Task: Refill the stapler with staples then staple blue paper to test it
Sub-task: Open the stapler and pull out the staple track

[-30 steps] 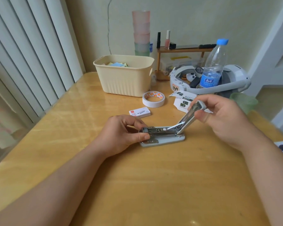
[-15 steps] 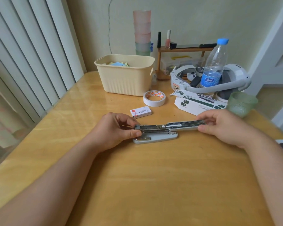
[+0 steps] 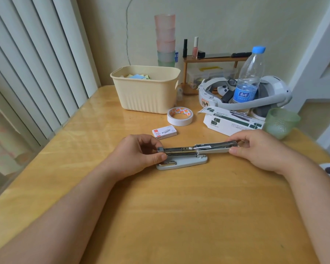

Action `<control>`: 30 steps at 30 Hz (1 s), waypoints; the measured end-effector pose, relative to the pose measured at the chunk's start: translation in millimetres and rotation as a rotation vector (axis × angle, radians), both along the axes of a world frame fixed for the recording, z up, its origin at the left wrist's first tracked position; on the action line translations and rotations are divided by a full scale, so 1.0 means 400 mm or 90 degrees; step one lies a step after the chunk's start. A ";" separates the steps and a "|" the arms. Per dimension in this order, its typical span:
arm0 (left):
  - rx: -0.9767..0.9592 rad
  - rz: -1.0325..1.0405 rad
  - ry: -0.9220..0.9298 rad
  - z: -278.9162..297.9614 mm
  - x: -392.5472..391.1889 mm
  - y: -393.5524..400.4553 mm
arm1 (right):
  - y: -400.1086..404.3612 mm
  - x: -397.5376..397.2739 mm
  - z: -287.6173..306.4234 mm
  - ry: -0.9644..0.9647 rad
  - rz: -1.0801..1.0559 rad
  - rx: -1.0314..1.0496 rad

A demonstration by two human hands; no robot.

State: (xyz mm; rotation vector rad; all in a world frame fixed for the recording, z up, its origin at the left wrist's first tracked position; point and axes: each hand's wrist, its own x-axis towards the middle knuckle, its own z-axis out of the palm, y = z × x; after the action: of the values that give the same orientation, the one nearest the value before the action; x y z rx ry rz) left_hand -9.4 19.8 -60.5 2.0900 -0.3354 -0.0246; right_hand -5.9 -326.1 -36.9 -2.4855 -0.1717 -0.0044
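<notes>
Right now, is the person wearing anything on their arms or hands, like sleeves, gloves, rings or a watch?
No. Both forearms are bare right to the bottom of the picture, so no sleeves show. The left hand and the right hand have no gloves, and no watch or bracelet sits on either wrist. No rings show on the fingers that can be seen. The thumbnail on the left hand looks short and unpainted.

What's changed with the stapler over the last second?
The right hand swung the stapler's top arm from raised down flat, fully opened out to the right. The left hand kept pinching the magazine end; the staple box stayed put.
</notes>
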 end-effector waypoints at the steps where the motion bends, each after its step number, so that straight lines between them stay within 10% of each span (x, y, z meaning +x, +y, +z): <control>1: 0.010 0.001 -0.004 0.000 -0.001 0.000 | 0.001 -0.002 0.002 0.005 0.000 -0.002; 12: 0.027 0.026 -0.033 0.000 0.002 -0.006 | 0.013 -0.018 0.029 -0.001 -0.003 -0.025; 19: -0.024 0.020 -0.111 -0.004 -0.004 -0.016 | 0.169 -0.068 0.041 -0.335 -0.001 -0.018; 30: -0.002 -0.025 -0.247 0.007 -0.025 -0.042 | 0.331 -0.100 -0.013 -0.368 0.071 0.002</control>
State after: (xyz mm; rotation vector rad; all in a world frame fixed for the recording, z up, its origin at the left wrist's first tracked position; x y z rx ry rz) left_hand -19.2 2.8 -57.9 2.0786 -0.6091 0.3616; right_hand -46.1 -193.5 -42.0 -2.4030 -0.5483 -0.6771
